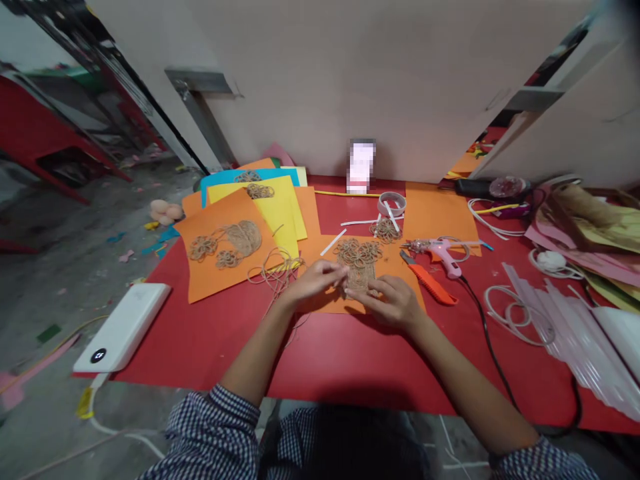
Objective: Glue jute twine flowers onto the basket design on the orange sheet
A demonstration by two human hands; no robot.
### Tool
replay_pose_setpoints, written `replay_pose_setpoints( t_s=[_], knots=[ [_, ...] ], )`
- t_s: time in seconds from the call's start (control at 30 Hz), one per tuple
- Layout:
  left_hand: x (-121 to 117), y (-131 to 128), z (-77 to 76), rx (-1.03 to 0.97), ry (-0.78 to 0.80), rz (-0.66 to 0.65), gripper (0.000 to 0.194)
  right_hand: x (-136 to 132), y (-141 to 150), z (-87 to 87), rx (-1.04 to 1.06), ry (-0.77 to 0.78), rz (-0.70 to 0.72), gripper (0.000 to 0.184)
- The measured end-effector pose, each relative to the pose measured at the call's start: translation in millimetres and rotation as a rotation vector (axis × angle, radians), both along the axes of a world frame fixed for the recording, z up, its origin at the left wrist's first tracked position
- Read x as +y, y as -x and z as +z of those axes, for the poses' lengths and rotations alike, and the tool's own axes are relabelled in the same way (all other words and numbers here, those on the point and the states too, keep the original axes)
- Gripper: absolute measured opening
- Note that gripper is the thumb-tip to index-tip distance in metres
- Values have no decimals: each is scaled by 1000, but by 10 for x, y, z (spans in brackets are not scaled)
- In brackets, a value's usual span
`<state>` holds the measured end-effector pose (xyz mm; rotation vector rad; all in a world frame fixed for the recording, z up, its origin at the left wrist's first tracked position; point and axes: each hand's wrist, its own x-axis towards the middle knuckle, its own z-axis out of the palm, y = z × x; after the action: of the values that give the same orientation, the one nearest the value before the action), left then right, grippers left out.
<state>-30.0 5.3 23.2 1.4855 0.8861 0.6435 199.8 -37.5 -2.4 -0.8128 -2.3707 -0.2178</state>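
The left hand [315, 280] and the right hand [385, 301] are both half-closed, their fingertips pinching opposite edges of one flat tan jute-twine panel [359, 270]. The panel lies on a bright orange paper sheet [400, 277], which rests on a red tabletop [350, 360]. Just above the sheet sit one loose coiled-twine flower [385, 230] and one white tape roll [391, 203]. To the right lie one pink hot-glue gun [445, 257] and one orange utility knife [427, 283]. To the left, a second orange sheet [215, 267] carries three twine shapes and overlaps one yellow sheet [280, 207] and one blue sheet [225, 178]. A bundle of translucent glue sticks [565, 327] lies further right.
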Motion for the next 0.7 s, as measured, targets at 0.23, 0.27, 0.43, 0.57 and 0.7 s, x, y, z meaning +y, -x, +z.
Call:
replay_pose_setpoints(
  t_s=[0.23,0.27,0.43,0.57,0.7],
  knots=[
    [398,535,118,708,-639,545,22,39,-1,8,25,-3,-42,47],
    [405,615,121,835,-677,505,23,41,7,15,36,-6,-40,46],
    [269,879,150,1043,-642,203,26,46,50,43,85,7,-41,36],
    [147,915,212,834,-580,237,29,46,77,10,111,71,-60,32],
    [21,725,318,479,-434,311,28,33,176,-9,223,239,-86,35]
  ],
)
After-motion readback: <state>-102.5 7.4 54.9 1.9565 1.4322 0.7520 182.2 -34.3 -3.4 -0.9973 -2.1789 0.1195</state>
